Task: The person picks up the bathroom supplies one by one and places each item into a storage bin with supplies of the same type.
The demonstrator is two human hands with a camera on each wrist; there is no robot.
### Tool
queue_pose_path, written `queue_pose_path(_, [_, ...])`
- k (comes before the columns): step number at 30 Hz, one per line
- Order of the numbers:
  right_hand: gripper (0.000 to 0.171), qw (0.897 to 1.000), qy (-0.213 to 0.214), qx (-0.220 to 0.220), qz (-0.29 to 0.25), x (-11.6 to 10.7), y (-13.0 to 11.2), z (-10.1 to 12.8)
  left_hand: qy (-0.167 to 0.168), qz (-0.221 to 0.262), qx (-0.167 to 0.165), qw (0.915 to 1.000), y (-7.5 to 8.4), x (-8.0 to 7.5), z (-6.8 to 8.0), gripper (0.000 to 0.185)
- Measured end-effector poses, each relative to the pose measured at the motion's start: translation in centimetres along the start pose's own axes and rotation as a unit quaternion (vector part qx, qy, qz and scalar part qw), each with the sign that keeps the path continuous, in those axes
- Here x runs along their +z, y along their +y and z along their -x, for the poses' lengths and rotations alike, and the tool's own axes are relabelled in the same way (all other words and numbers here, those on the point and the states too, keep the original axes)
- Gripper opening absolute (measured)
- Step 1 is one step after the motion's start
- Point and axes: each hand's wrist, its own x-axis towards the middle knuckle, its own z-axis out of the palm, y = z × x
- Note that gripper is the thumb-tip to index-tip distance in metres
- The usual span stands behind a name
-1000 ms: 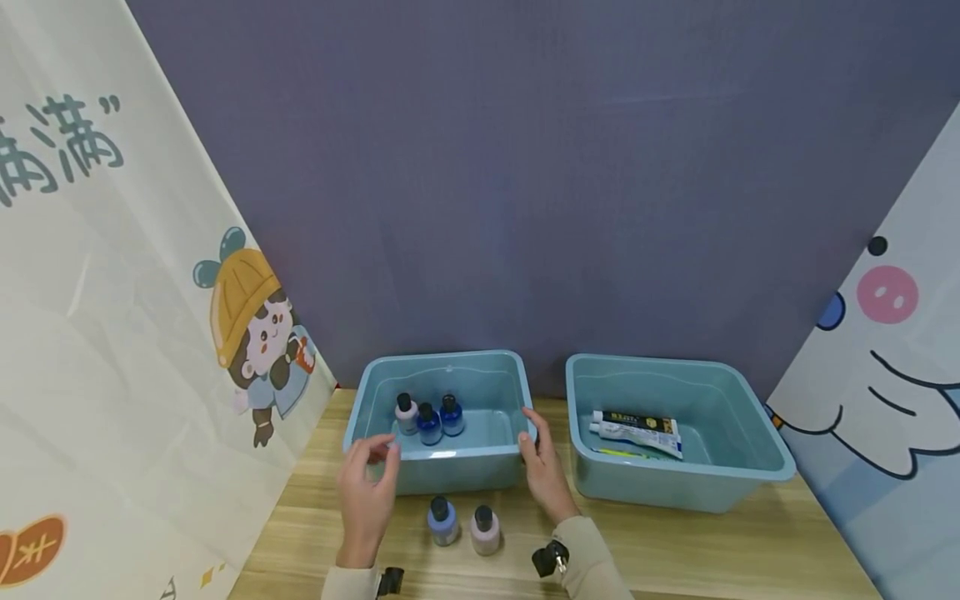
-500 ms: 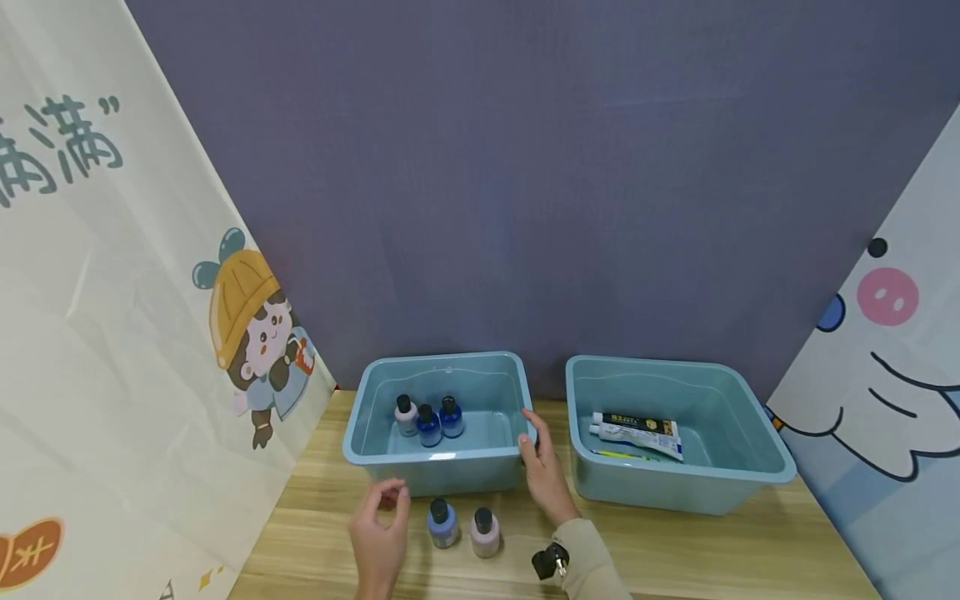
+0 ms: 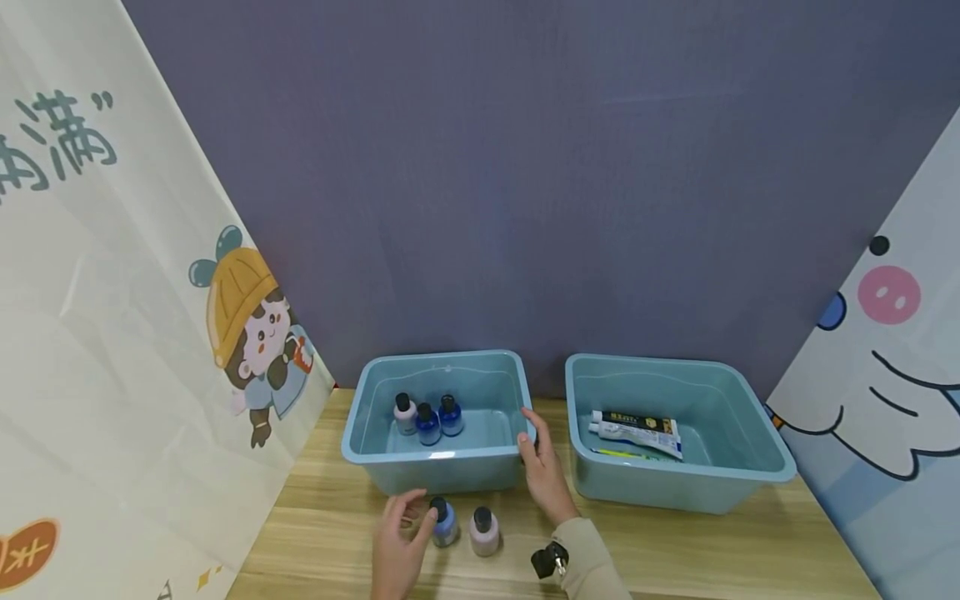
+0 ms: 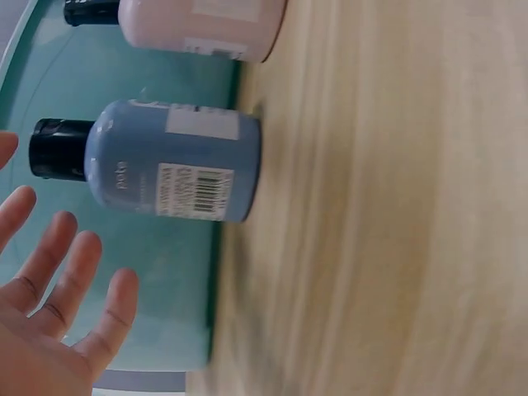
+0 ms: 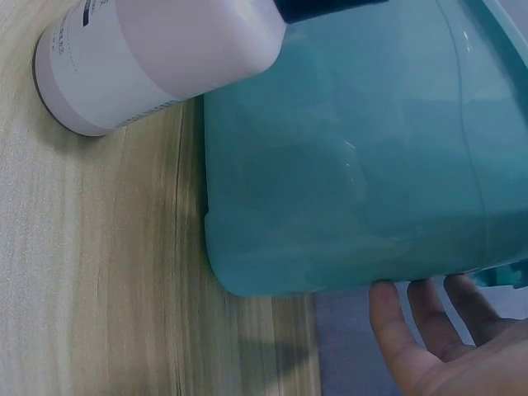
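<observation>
**Open hand at the blue bottle**

Your left hand (image 3: 401,546) is spread, fingers loose, right beside the small rounded blue bottle (image 3: 444,522) with its black cap; no grasp shows. It stands upright on the grained wooden table (image 3: 675,550), next to a pale pink bottle (image 3: 483,531). Your right hand (image 3: 543,471) rests with relaxed fingers against the smooth teal plastic bin (image 3: 442,471).

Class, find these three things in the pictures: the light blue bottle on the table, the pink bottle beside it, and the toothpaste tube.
light blue bottle (image 4: 173,169), left wrist view, on its labelled body.
pink bottle (image 3: 484,533), head view, on its pale body below the black cap.
toothpaste tube (image 3: 637,427), head view, on the tube's middle, inside the right-hand bin.
</observation>
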Motion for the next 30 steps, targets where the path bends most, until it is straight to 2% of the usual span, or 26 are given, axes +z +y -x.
queue_pose_path(7, [0.049,1.0,-0.001,-0.012,0.02,-0.1,-0.1,0.1,-0.028,-0.016,-0.023,0.9992,-0.6,0.4,0.5,0.032])
queue_pose_path(15, [0.048,1.0,-0.003,-0.006,0.01,-0.1,-0.2,0.1,-0.056,-0.022,-0.036,0.9975,-0.9,0.6,0.7,0.036])
queue_pose_path(24, [0.047,1.0,-0.004,-0.003,0.011,-0.1,-0.2,0.2,-0.06,-0.026,-0.03,0.9974,-1.2,1.0,0.5,0.035])
queue_pose_path(30, [0.048,1.0,-0.006,0.0,0.011,-0.1,-0.2,0.2,-0.065,-0.021,-0.04,0.9969,-1.4,1.3,0.5,0.034])
